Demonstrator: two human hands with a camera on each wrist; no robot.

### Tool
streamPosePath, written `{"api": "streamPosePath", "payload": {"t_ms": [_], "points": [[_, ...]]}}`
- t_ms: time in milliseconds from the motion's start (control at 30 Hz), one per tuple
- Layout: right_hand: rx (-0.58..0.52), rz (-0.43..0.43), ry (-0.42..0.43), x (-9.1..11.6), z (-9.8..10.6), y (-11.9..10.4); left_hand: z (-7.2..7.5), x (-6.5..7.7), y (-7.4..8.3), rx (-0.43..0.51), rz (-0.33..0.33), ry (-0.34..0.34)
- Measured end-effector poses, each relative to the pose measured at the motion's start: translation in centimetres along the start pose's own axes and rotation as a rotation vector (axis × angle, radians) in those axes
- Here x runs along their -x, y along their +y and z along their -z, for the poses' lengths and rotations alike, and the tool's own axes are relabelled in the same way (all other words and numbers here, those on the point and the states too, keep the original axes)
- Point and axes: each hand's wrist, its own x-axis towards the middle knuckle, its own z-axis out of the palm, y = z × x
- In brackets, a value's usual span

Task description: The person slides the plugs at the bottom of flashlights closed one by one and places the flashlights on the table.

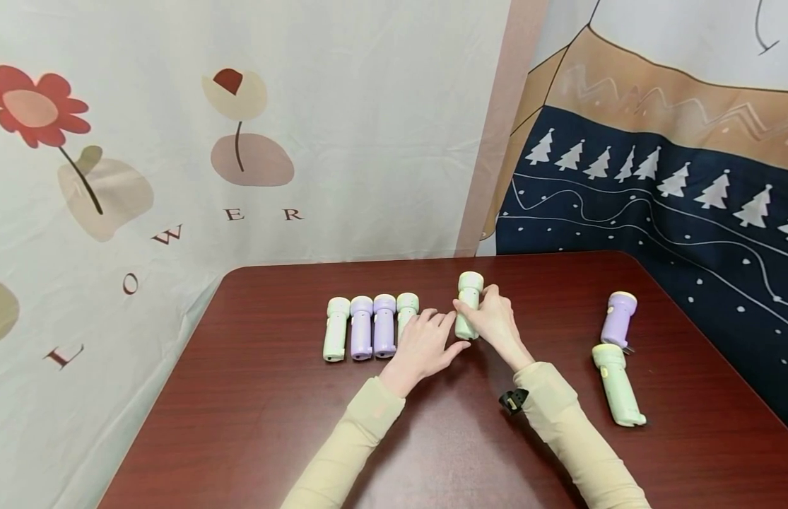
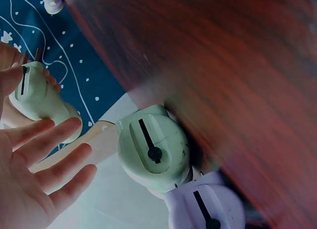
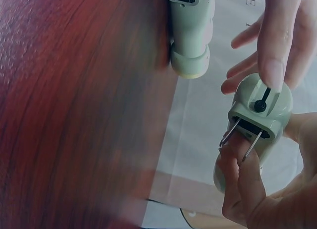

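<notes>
Sleeves [image 1: 577,440] x2; torches [image 1: 470,297]: 4 grn, 3 purp.

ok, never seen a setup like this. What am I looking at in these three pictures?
No robot: it's a person's bare left hand and right hand. The wide picture comes from a camera worn on the head, looking forward and down. The two close-ups come from a camera on each wrist, so the table looks tilted there. On it is a row of four flashlights: green, purple, purple, green, the last partly hidden by the left hand. Off to the right are a purple flashlight and a green one. The right hand holds another green flashlight with two metal prongs sticking out; the left thumb seems to touch its end.
</notes>
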Motion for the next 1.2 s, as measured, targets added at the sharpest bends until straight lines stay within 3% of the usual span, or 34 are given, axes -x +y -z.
{"api": "streamPosePath", "payload": {"t_ms": [567, 900, 1200], "points": [[-0.007, -0.016, -0.01, 0.5, -0.4, -0.7, -0.3, -0.1, 0.1, -0.046, 0.016, 0.047], [0.014, 0.011, 0.004, 0.8, -0.4, -0.8, -0.3, 0.0, 0.2, -0.042, -0.024, 0.131], [0.034, 0.037, 0.041, 1.1, -0.5, -1.1, -0.2, 0.0, 0.2, -0.006, -0.025, 0.168]]}}
